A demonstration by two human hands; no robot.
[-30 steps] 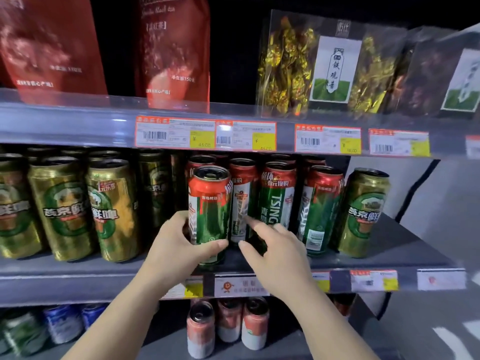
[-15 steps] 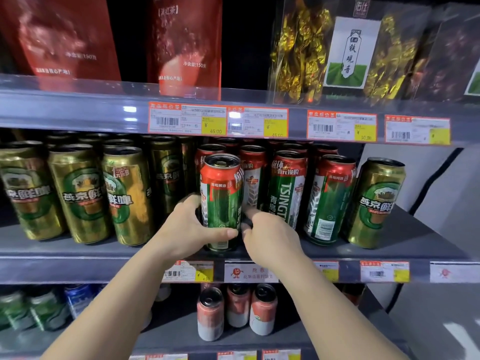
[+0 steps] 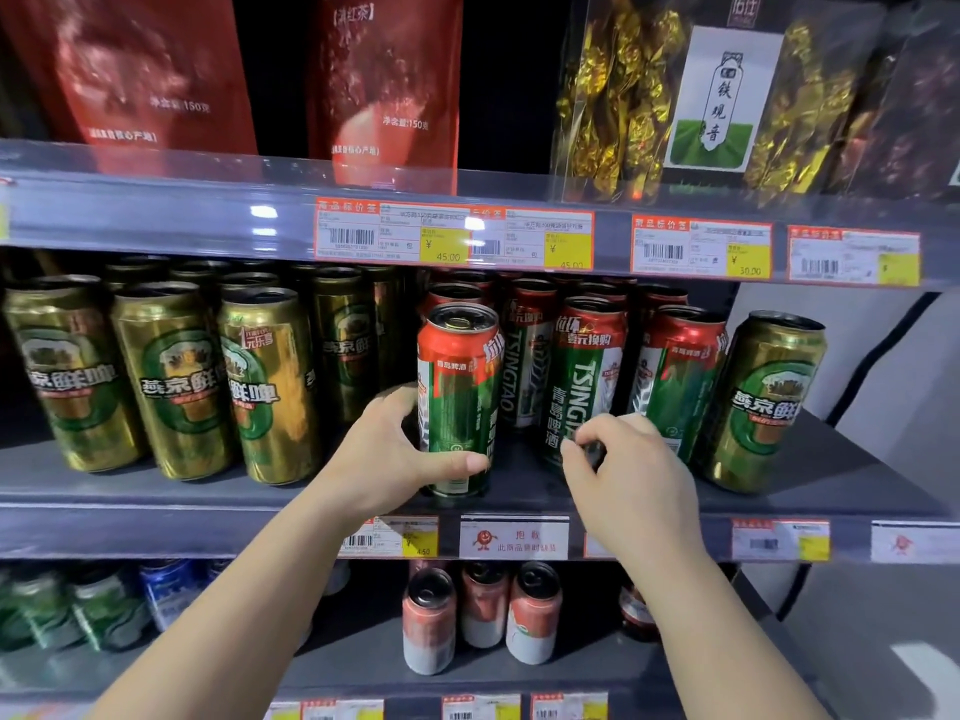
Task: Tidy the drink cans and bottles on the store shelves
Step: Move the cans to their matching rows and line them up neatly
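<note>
A red-and-green Tsingtao can [image 3: 457,392] stands at the front of the middle shelf [image 3: 156,491]. My left hand [image 3: 395,454] wraps its lower part, thumb across the front. My right hand [image 3: 623,475] hovers in front of a second Tsingtao can [image 3: 587,366], fingers curled together and holding nothing; whether the fingertips touch that can is unclear. More red-and-green cans [image 3: 675,376] stand behind and to the right. Gold Yanjing cans [image 3: 176,376] fill the left side, and one gold can [image 3: 763,402] stands alone at the far right.
The upper shelf carries red tea bags [image 3: 395,80] and clear packs of gold-wrapped tea [image 3: 701,96]. Price tags [image 3: 447,236] line the shelf edges. On the lower shelf stand red-and-white cans [image 3: 431,621] and, at left, green and blue cans [image 3: 104,610].
My right hand has moved right, from beside the held can to in front of the neighbouring Tsingtao can, and curled its fingers. My left hand stays on the front can. The view has come closer.
</note>
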